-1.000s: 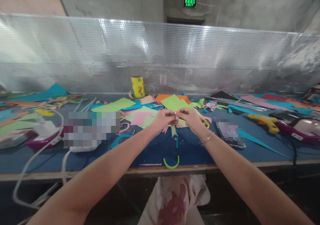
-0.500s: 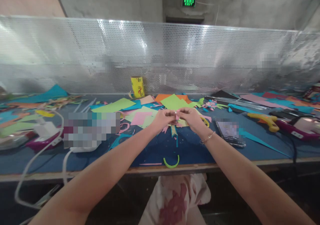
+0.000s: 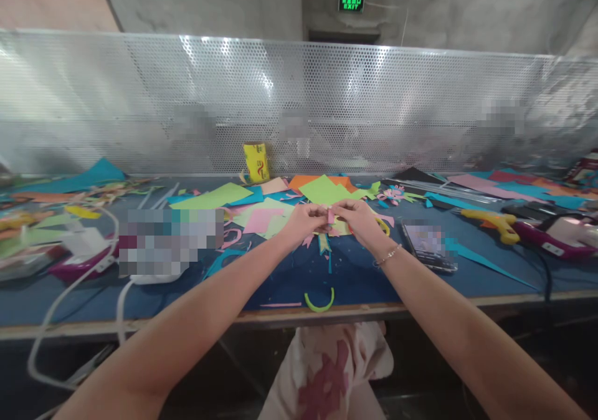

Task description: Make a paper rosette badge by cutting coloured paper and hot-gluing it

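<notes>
A small piece of pink paper (image 3: 330,215) is pinched between my two hands above the middle of the table. My left hand (image 3: 306,219) grips it from the left with closed fingers. On its other side, the fingertips of my right hand (image 3: 351,215) are closed on the same piece. Just below my hands lies a cut paper piece in yellow and blue (image 3: 324,243). Light green sheets (image 3: 266,211) and a pink sheet (image 3: 261,220) spread out beside my left hand. A bright green curved strip (image 3: 319,301) rests near the front edge.
A phone (image 3: 427,245) lies right of my right arm, near a yellow glue gun (image 3: 495,224). On the left are a white power strip (image 3: 161,276) with cables and a purple device (image 3: 77,267). A yellow packet (image 3: 256,162) stands before the perforated metal screen (image 3: 210,108).
My hands stay in nearly the same place. The pink paper shows more between my fingertips now, and the right fingers have shifted slightly.
</notes>
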A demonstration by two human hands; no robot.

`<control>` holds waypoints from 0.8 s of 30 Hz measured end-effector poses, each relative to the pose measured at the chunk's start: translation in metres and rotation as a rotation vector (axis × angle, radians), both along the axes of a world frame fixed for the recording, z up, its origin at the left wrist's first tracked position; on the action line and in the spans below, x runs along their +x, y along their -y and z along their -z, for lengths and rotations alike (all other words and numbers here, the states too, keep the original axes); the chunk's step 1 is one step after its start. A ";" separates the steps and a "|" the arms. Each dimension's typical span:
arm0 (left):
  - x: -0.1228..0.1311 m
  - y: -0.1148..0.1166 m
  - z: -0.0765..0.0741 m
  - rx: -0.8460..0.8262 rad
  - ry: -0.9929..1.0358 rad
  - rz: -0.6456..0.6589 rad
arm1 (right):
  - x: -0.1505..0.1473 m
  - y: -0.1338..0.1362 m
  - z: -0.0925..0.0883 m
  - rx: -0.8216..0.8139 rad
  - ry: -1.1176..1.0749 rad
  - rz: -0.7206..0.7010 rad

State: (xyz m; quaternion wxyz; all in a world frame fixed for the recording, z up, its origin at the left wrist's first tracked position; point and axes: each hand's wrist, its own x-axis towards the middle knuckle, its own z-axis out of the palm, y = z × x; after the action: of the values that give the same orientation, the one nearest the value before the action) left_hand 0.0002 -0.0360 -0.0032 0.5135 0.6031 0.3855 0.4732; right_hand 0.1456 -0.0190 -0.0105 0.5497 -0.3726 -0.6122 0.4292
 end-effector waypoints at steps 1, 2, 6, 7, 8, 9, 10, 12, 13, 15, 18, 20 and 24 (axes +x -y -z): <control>0.000 0.000 0.000 -0.001 0.007 0.005 | 0.000 0.000 0.000 -0.004 0.000 -0.011; 0.000 0.000 0.000 -0.001 0.014 0.010 | -0.001 0.000 0.000 -0.006 0.001 -0.025; -0.001 0.001 -0.001 0.001 0.016 0.016 | -0.001 0.000 0.000 0.000 -0.002 -0.073; -0.001 0.001 -0.001 0.002 0.014 0.013 | -0.001 0.000 0.001 0.004 -0.004 -0.067; 0.000 0.001 -0.001 0.002 0.014 0.011 | -0.001 0.000 0.001 0.009 -0.006 -0.053; 0.000 0.001 -0.002 0.002 0.014 0.010 | -0.001 0.000 0.000 0.013 -0.003 -0.034; 0.000 0.002 -0.002 0.003 0.014 0.009 | 0.000 0.000 0.000 0.017 0.003 -0.016; 0.001 0.002 -0.001 0.003 0.015 0.006 | 0.000 0.000 -0.001 0.008 0.000 -0.016; 0.001 0.001 -0.001 0.005 0.017 0.002 | -0.001 0.001 -0.001 -0.015 -0.015 -0.042; 0.000 -0.001 0.000 0.028 0.016 -0.026 | -0.002 0.002 -0.002 -0.098 -0.060 -0.112; -0.004 -0.008 0.001 0.137 -0.058 -0.123 | -0.004 0.005 -0.003 -0.220 -0.138 -0.131; -0.007 -0.013 0.001 0.242 -0.166 -0.196 | -0.004 0.006 -0.003 -0.264 -0.190 -0.117; -0.012 -0.018 0.001 0.405 -0.313 -0.241 | -0.002 0.006 -0.005 -0.306 -0.201 -0.129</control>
State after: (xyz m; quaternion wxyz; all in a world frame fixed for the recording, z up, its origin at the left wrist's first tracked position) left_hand -0.0121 -0.0176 -0.0042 0.2569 0.7090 0.4267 0.4992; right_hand 0.1437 -0.0249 -0.0056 0.5164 -0.3670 -0.5043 0.5868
